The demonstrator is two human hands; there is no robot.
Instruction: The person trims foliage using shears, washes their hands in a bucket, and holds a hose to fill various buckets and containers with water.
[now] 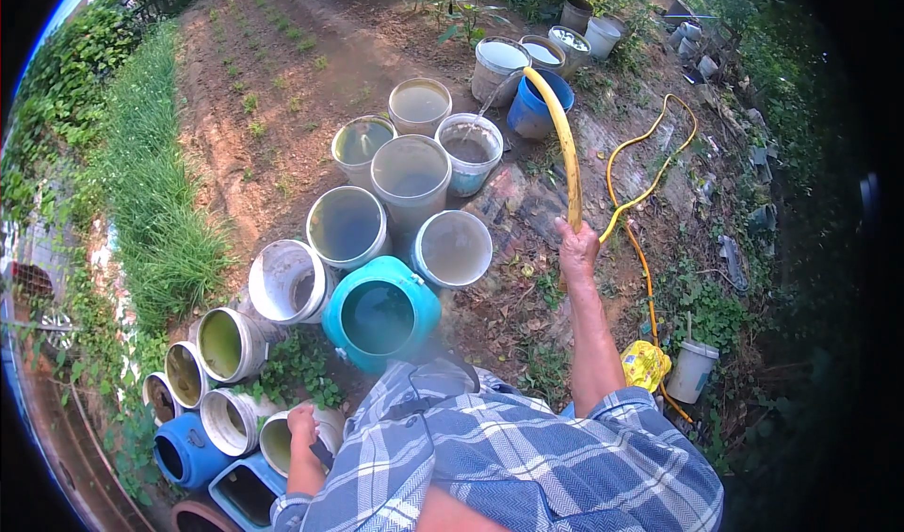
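Note:
My right hand (579, 249) is closed around a yellow garden hose (565, 143), whose end arches up and away from me. Water (494, 94) streams from its mouth into a white plastic bucket (470, 179) with a low, murky water level. Beside that bucket stand several buckets holding cloudy water, among them a large grey one (417, 207). A turquoise plastic barrel (381, 274) with dark water in it is just in front of my body. At the lower left my left hand (304, 425) hangs over a pale bucket (274, 447), fingers curled; whether it holds anything is unclear.
A blue bucket (528, 112) and more pails stand at the back. The slack hose (635, 249) loops over littered ground at the right, past a yellow plastic bag (644, 366) and a white pail (693, 373). Planted soil (282, 30) lies at upper left; blue containers (201, 454) at lower left.

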